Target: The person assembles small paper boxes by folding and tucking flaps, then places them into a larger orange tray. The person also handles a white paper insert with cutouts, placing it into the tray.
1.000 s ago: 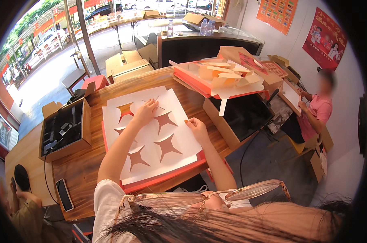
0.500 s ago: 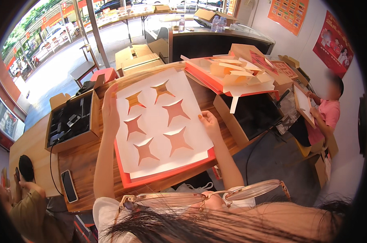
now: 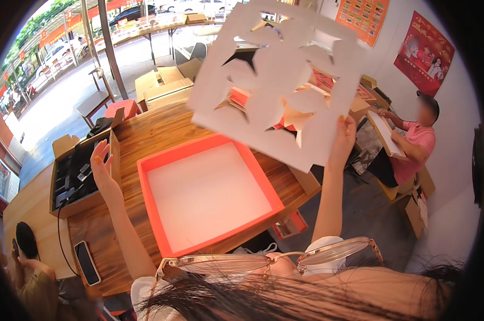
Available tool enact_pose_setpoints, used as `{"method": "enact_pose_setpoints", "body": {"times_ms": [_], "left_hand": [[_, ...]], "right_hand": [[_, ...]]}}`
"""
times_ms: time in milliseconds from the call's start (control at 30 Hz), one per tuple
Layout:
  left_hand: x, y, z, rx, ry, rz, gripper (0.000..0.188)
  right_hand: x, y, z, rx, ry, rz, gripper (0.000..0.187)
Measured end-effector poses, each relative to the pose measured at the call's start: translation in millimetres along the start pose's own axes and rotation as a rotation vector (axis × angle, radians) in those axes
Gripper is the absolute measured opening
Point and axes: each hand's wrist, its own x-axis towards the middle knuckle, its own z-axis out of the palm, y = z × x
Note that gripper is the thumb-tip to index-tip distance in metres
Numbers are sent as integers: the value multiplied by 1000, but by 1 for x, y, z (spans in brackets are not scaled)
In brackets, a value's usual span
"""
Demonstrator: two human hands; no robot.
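Observation:
My right hand (image 3: 344, 136) pinches the lower right edge of a white cardboard insert (image 3: 274, 70) with several star-shaped cutouts. The insert hangs tilted in the air, and the things behind show through its holes. Below it, a shallow red-sided box (image 3: 210, 192) with a bare white bottom lies on the wooden table near me. To the left of this box, my left hand (image 3: 104, 168) is raised with fingers spread, holding nothing. It is nearest to an open cardboard box (image 3: 118, 152) lined in black, with small devices and a cable inside.
A phone (image 3: 87, 262) lies at the table's left front. Cardboard boxes (image 3: 164, 80) stand beyond the table, near a red stool (image 3: 121, 105). At right, a seated person in pink (image 3: 419, 139) holds a white panel (image 3: 383, 134). Another person (image 3: 36, 283) is at lower left.
The insert has come up out of the red box, rising to the right in my right hand. My left hand has left the box's side and moved left, its fingers now spread.

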Motion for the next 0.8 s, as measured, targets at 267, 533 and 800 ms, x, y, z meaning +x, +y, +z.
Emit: {"method": "enact_pose_setpoints", "body": {"times_ms": [267, 533, 800], "left_hand": [[-4, 16, 1, 86, -23, 33, 52], [-3, 16, -6, 110, -40, 72, 48], [-2, 14, -13, 114, -75, 24, 45]], "right_hand": [[109, -53, -22, -579, 205, -604, 23], [169, -16, -22, -1042, 67, -914, 21], [118, 67, -35, -1014, -454, -857, 24]]}}
